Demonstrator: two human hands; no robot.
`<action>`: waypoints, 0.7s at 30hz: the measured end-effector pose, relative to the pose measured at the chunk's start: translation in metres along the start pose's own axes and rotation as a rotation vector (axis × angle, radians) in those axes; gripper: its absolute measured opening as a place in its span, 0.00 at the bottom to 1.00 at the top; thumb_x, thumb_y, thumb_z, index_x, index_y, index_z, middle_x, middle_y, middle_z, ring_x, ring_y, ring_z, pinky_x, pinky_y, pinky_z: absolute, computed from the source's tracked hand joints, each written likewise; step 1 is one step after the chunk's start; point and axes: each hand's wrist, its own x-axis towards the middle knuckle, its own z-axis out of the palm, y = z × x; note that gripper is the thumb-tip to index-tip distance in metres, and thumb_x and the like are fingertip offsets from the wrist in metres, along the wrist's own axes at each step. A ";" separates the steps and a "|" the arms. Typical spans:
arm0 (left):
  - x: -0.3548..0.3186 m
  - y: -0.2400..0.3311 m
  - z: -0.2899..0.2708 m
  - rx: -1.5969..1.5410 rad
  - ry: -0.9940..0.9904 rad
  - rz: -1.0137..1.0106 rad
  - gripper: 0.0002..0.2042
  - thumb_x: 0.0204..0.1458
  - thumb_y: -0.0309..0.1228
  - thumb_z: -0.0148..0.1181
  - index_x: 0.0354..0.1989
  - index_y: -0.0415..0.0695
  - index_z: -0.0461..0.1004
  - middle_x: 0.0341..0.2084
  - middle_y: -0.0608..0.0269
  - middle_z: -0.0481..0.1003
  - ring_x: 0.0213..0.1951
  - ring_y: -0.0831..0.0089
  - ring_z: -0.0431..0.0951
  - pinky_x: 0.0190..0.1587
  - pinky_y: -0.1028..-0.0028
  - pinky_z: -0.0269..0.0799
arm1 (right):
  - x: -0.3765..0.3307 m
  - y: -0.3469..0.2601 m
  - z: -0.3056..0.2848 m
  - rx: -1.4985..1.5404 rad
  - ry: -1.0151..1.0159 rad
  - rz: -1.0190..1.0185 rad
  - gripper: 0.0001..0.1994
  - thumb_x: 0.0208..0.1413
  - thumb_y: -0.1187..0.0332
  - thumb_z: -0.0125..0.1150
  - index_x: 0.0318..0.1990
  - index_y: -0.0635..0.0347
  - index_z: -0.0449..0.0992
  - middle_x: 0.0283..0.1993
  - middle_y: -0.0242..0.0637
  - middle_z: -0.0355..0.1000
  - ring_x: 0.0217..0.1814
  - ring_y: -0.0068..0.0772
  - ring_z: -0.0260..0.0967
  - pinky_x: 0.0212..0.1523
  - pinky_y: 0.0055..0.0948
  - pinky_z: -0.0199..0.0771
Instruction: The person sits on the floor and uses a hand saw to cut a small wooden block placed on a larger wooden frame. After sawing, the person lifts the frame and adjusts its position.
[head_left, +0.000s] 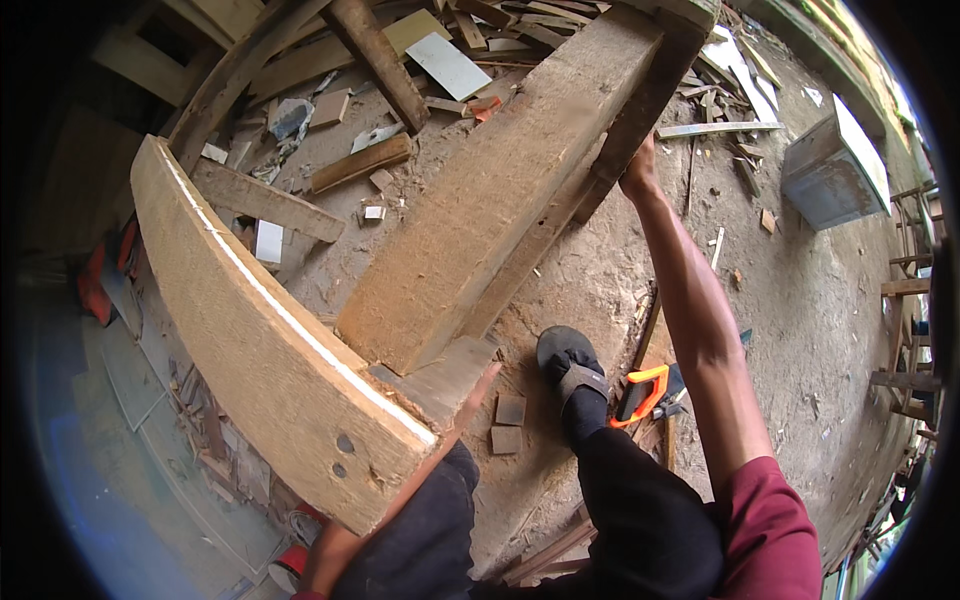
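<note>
A heavy wooden bench (500, 190) of rough timber stands tilted in front of me, its thick beam running from the near middle to the far right. Across its near left end lies a wide plank (270, 340) with a white stripe along its edge and two dark holes. My right hand (640, 170) is closed round a dark wooden leg (625, 135) at the far end. Against the near end block (440, 372) rests my left hand (482, 392); only its edge shows, the fingers hidden behind the wood.
An orange-handled saw (642, 395) lies right of my sandalled foot (572, 360). Two small square blocks (508, 425) sit between my feet. Wood offcuts (360, 165) litter the far floor. A grey box-like container (835, 170) stands at the right.
</note>
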 end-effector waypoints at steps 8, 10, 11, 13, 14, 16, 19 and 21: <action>-0.002 -0.003 -0.002 -0.567 0.166 -0.076 0.41 0.48 0.38 0.70 0.64 0.34 0.50 0.52 0.50 0.66 0.55 0.59 0.66 0.62 0.60 0.58 | 0.011 0.013 -0.006 0.081 0.033 -0.042 0.30 0.67 0.40 0.33 0.58 0.56 0.67 0.45 0.39 0.73 0.43 0.34 0.74 0.43 0.33 0.78; 0.002 0.003 -0.004 -0.654 0.172 -0.074 0.43 0.47 0.39 0.71 0.65 0.34 0.51 0.53 0.50 0.65 0.56 0.58 0.65 0.63 0.59 0.57 | 0.010 0.012 -0.009 0.075 -0.013 -0.031 0.29 0.67 0.42 0.34 0.57 0.57 0.67 0.44 0.40 0.74 0.42 0.34 0.74 0.42 0.33 0.79; 0.004 0.006 -0.005 -0.696 0.176 -0.074 0.44 0.46 0.40 0.72 0.65 0.34 0.51 0.53 0.50 0.65 0.56 0.58 0.65 0.63 0.59 0.57 | 0.011 0.013 -0.011 0.074 -0.036 -0.025 0.28 0.68 0.42 0.35 0.57 0.57 0.67 0.43 0.40 0.74 0.42 0.35 0.75 0.41 0.33 0.79; 0.008 0.012 -0.013 -0.502 0.219 -0.048 0.41 0.46 0.39 0.72 0.64 0.36 0.55 0.54 0.50 0.64 0.57 0.57 0.65 0.64 0.58 0.56 | 0.013 0.015 -0.008 0.099 0.018 -0.046 0.27 0.68 0.44 0.36 0.56 0.57 0.68 0.42 0.41 0.74 0.40 0.34 0.75 0.40 0.32 0.80; 0.008 0.012 -0.013 -0.437 0.221 -0.037 0.38 0.47 0.39 0.71 0.63 0.37 0.58 0.54 0.50 0.64 0.57 0.56 0.65 0.64 0.58 0.56 | 0.013 0.016 -0.005 0.110 0.041 -0.054 0.26 0.68 0.45 0.36 0.55 0.57 0.69 0.41 0.41 0.75 0.39 0.34 0.75 0.39 0.32 0.80; 0.005 0.010 -0.015 -0.329 0.232 -0.021 0.36 0.47 0.39 0.71 0.62 0.37 0.60 0.55 0.50 0.65 0.57 0.56 0.64 0.64 0.59 0.56 | 0.011 0.017 -0.001 0.065 -0.057 -0.088 0.19 0.67 0.53 0.41 0.53 0.57 0.70 0.40 0.40 0.75 0.36 0.33 0.76 0.37 0.32 0.80; 0.004 0.006 -0.014 -0.396 0.184 -0.051 0.35 0.47 0.39 0.71 0.61 0.38 0.61 0.55 0.50 0.65 0.57 0.56 0.65 0.64 0.59 0.56 | 0.017 0.027 -0.023 -0.134 -0.017 -0.213 0.15 0.65 0.57 0.45 0.50 0.56 0.70 0.38 0.36 0.74 0.36 0.29 0.74 0.36 0.30 0.78; 0.007 0.006 -0.010 -0.466 0.135 -0.070 0.35 0.48 0.39 0.71 0.61 0.38 0.61 0.55 0.50 0.65 0.57 0.56 0.65 0.64 0.59 0.57 | 0.022 0.020 -0.039 -0.042 0.032 -0.135 0.13 0.65 0.57 0.48 0.49 0.55 0.69 0.38 0.33 0.72 0.38 0.27 0.73 0.36 0.29 0.76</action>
